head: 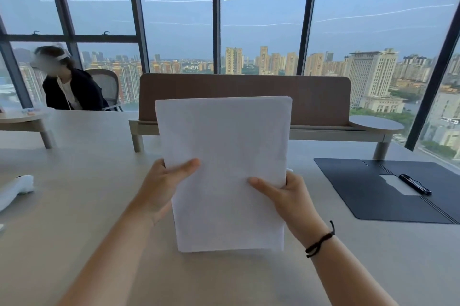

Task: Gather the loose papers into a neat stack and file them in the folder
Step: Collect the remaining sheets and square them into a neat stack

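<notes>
A stack of white papers (224, 146) stands upright in front of me, its bottom edge resting on or just above the table. My left hand (161, 186) grips its left edge with the thumb across the front sheet. My right hand (286, 196) grips the right edge the same way; a black cord sits on that wrist. The dark folder (368, 191) lies open flat on the table to the right, apart from the papers, with a black pen (415, 184) clipped or lying near its spine.
The pale table (87, 206) stretches left and toward me. A brown divider screen (318, 99) on a low shelf stands behind the papers. A white object (15, 188) lies at the left edge. A person in dark clothes (69, 91) sits at the far left.
</notes>
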A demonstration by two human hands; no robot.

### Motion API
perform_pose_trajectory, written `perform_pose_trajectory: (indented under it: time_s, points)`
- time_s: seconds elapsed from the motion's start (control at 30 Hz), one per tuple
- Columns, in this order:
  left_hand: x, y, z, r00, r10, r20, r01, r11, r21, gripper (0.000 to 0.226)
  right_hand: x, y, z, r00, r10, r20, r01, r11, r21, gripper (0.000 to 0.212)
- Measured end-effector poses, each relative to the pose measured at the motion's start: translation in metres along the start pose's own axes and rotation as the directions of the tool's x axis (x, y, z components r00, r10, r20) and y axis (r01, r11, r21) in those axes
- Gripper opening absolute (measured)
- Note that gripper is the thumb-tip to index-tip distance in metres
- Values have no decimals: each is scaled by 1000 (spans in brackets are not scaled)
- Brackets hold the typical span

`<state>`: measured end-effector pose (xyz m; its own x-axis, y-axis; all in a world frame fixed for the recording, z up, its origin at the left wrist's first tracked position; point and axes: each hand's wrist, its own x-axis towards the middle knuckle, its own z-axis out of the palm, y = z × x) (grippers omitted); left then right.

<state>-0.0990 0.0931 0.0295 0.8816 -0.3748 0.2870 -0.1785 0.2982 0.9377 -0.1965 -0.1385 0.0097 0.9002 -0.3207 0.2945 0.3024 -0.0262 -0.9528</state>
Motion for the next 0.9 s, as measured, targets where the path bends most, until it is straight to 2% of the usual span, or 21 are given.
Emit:
perform_pose_trajectory:
  time_s: [0.07,0.17,0.27,0.37,0.4,0.5,0.57,0.63,0.73,0.83,0.9]
  points:
    - [-3,-10,2,999,-32,23,32,999,5,73,-1,4,-6,998,45,35,-47,998,47,23]
    - [-12,-47,8,983,-182,-5,182,982,59,88,-10,26,-14,972,214,99,-221,972,77,29]
    - [-13,-65,12,969,-248,14,243,958,154,83,-8,43,-22,948,316,49,-318,947,54,24]
    - [8,-63,15,959,-284,-1,279,940,195,39,10,42,-32,940,324,-102,-328,944,-23,17]
    - [19,-62,16,953,-304,-6,300,935,187,32,18,41,-38,933,320,-166,-333,941,-60,17]
    - [51,-70,4,943,-306,-132,324,934,149,32,42,48,-70,882,341,-326,-371,928,-35,16]
    - [69,-86,-11,920,-276,-278,348,902,257,26,51,57,-91,841,372,-393,-380,923,62,19]
    - [79,-100,-20,892,-273,-360,408,830,381,25,57,68,-99,812,401,-424,-398,912,101,17]
    - [91,-109,-18,868,-290,-404,460,777,429,29,63,80,-88,804,396,-444,-433,901,20,16]
    - [105,-110,-12,854,-328,-404,488,774,403,34,72,88,-71,828,383,-410,-452,888,-84,19]
    - [112,-108,-5,841,-386,-380,521,768,373,29,77,94,-64,850,372,-372,-447,884,-138,19]
